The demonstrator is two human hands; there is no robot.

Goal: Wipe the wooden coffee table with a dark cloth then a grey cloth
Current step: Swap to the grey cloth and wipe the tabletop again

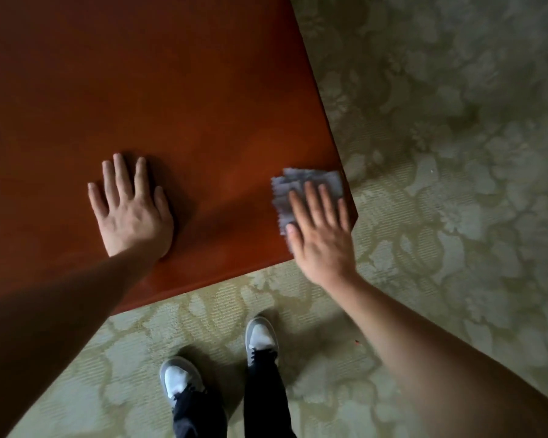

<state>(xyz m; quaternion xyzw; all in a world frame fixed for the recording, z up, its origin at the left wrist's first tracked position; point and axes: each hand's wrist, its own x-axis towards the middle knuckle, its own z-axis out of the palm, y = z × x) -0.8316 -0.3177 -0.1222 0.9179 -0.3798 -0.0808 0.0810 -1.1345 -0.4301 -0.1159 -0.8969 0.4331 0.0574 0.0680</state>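
The reddish-brown wooden surface (171, 90) fills the upper left of the view, and its near right corner juts out over a pale green carpet (456, 121) with a flowered pattern. The grey cloth (293, 184) lies on that near right corner, loosely folded so that a few layers show at its far side; its right side reaches almost to the right edge of the surface; its edges look slightly blurred. The right hand (320, 235) lies palm down on the cloth, with the fingers straight, close together and flat on the fabric; the thumb lies along the cloth's left side; nothing is pinched or curled round it; the heel of the hand and the wrist hang out past the near edge, just beside the corner. The left hand (132, 210) lies flat on the bare wood, palm down with its fingers spread; it sits close to the near edge and well apart from the cloth, towards the left; it holds nothing; its forearm crosses the near edge in shadow. A band of shadow runs across the wood between the two hands. Below the near edge, on the carpet, stand two grey-and-white shoes (260, 338) with dark trousers (263, 390) above them; the toes point towards the surface.
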